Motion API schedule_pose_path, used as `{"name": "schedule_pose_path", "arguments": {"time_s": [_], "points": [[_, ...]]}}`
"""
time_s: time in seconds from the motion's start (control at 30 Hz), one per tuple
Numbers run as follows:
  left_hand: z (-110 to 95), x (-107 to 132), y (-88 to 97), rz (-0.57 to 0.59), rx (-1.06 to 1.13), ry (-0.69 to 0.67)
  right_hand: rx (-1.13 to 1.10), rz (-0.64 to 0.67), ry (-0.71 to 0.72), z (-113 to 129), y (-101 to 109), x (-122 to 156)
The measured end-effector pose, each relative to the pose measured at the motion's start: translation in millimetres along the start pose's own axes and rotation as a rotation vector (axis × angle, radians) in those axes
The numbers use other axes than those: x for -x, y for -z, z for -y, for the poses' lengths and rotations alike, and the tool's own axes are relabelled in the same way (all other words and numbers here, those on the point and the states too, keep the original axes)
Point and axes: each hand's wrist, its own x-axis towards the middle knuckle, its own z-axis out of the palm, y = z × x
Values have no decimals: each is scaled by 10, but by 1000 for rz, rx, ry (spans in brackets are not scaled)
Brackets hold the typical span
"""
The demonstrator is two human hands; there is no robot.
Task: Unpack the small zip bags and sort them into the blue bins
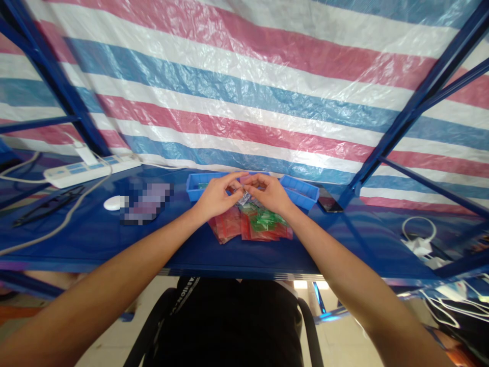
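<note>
My left hand (219, 194) and my right hand (269, 191) meet above the middle of the blue table, fingertips pinched together. Between them is a small clear plastic bag (245, 198), partly hidden by the fingers; its contents are too small to make out. Below the hands lie red-edged plastic bags (226, 226) and a pile of green plastic pieces or bags (265, 220) on top of more red ones. Behind my left hand stands a blue bin (194, 189), and right of my right hand another blue bin (301, 192).
A dark phone (329, 200) lies right of the bins. At left are a white power strip (91, 172), its cable, a white rounded object (113, 203) and a pixelated item (148, 203). A white cable and charger (419, 244) sit far right. Blue posts frame the striped sheet (237, 102).
</note>
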Motion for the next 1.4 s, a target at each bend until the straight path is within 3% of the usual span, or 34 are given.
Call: {"name": "schedule_pose_path", "arguments": {"time_s": [0.27,0.43,0.6,0.87,1.0,1.2,1.4], "points": [[-71,-8,28,-131,29,24,-24,-16,-28,9,-1,-4],[-55,-17,12,-131,24,16,-39,-1,-42,-52,-9,-9],[-45,-27,25,-131,-22,8,42,-55,39,-85,33,-24],[-10,-50,22,-107,-60,-170,148,-147,133,-108,101,-45],[48,-56,30,-110,-37,-113,162,-155,110,-150,103,-46],[133,-38,-20,16,34,46,191,-164,122,-151,52,-20],[36,-23,-46,22,59,80,159,-89,147,-43,34,7]]}}
